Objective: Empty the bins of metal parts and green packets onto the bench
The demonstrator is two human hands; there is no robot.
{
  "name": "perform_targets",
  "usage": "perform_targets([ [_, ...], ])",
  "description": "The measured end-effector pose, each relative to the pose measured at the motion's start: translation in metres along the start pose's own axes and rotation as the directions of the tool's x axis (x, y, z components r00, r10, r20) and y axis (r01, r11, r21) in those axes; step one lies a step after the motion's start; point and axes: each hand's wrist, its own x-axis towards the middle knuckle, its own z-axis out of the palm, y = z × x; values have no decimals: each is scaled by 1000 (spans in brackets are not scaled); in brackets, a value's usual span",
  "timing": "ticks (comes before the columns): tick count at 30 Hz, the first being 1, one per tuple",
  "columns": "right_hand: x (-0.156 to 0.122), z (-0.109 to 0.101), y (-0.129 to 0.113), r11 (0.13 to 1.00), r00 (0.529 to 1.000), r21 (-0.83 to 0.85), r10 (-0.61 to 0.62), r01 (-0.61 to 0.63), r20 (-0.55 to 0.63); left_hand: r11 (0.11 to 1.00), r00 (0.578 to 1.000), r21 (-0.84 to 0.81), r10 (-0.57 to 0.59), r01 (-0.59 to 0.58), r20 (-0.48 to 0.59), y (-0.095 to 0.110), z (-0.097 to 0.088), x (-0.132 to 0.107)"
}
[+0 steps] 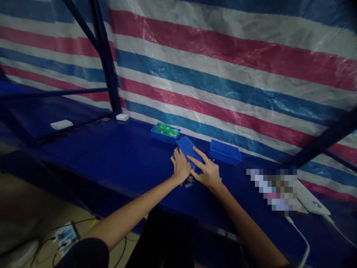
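Note:
A blue plastic tray [187, 146] is tipped up and turned over on the blue table [111, 156], held between both hands. My left hand [180, 165] grips its left side with curled fingers. My right hand [206, 169] lies over its right side, fingers stretched along the tray's bottom. Small dark metal parts [189, 182] lie on the table under and between the hands.
A blue tray with green pieces [165, 133] stands behind to the left, another blue tray [224, 152] to the right. White blocks [122, 117] [61, 124] lie far left. A white device with cable [312, 201] lies at right. Blue frame posts [107, 63] and a striped tarp stand behind.

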Motion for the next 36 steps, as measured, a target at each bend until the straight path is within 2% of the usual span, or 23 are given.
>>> perform_targets([
  [2, -1, 1, 1, 999, 999, -21, -39, 39, -12, 1000, 1000, 28, 14, -14, 1, 0, 0, -1],
  [4, -2, 1, 3, 1000, 998, -15, -25, 24, -53, 1000, 999, 11, 27, -27, -23, 0, 0, -1],
  [7, 3, -3, 9, 989, 971, 50, 144, -136, -193, 999, 998, -33, 38, -40, -50, 0, -1, -1],
  [9, 13, -7, 18, 957, 915, 125, 288, -263, -283, 997, 997, -50, 51, -54, -50, -1, -1, 0],
  [11, 28, -9, 34, 912, 860, 190, 406, -362, -310, 995, 996, -67, 68, -71, -51, -1, -1, 0],
  [15, 66, 3, 80, 784, 761, 278, 614, -555, -209, 987, 992, -113, 107, -114, -66, -1, -6, -2],
  [17, 82, 17, 103, 700, 708, 265, 702, -663, -85, 972, 981, -140, 183, -191, -63, -2, -13, -4],
  [18, 88, 25, 113, 665, 681, 226, 732, -712, -9, 953, 966, -153, 257, -260, -44, -3, -19, -7],
  [19, 93, 33, 121, 650, 669, 199, 742, -733, 41, 921, 934, -163, 357, -353, -8, -6, -26, -10],
  [20, 97, 40, 128, 643, 662, 173, 744, -746, 86, 870, 878, -173, 476, -462, 48, -9, -33, -14],
  [21, 100, 46, 133, 646, 662, 150, 739, -748, 123, 794, 785, -179, 604, -581, 134, -13, -41, -19],
  [22, 102, 51, 137, 654, 667, 130, 729, -745, 154, 698, 660, -186, 715, -691, 231, -17, -47, -23],
  [23, 103, 56, 139, 663, 669, 106, 720, -742, 184, 594, 521, -201, 792, -779, 318, -22, -53, -27],
  [24, 102, 59, 140, 672, 671, 77, 712, -737, 208, 518, 420, -210, 825, -829, 377, -25, -56, -30],
  [25, 101, 61, 140, 681, 673, 50, 706, -731, 222, 472, 359, -207, 835, -857, 417, -28, -57, -31],
  [26, 99, 63, 137, 688, 675, 29, 703, -726, 226, 450, 333, -196, 835, -871, 438, -30, -55, -32],
  [27, 97, 64, 133, 706, 689, 7, 689, -708, 226, 452, 342, -172, 829, -875, 442, -30, -52, -31],
  [29, 93, 66, 121, 797, 762, -42, 591, -603, 265, 470, 387, -114, 822, -875, 417, -25, -42, -28],
  [31, 89, 67, 106, 913, 830, -92, 401, -398, 388, 462, 401, -84, 834, -883, 380, -15, -32, -24],
  [33, 87, 67, 92, 957, 816, -125, 288, -260, 501, 457, 403, -89, 848, -885, 345, -3, -28, -20],
  [34, 87, 66, 87, 960, 802, -141, 278, -240, 528, 473, 423, -88, 846, -877, 325, 2, -29, -17],
  [35, 86, 64, 83, 958, 788, -158, 288, -241, 544, 510, 469, -72, 831, -857, 298, 7, -32, -12],
  [36, 85, 62, 80, 952, 777, -172, 305, -253, 551, 563, 536, -36, 803, -826, 260, 10, -36, -5],
])
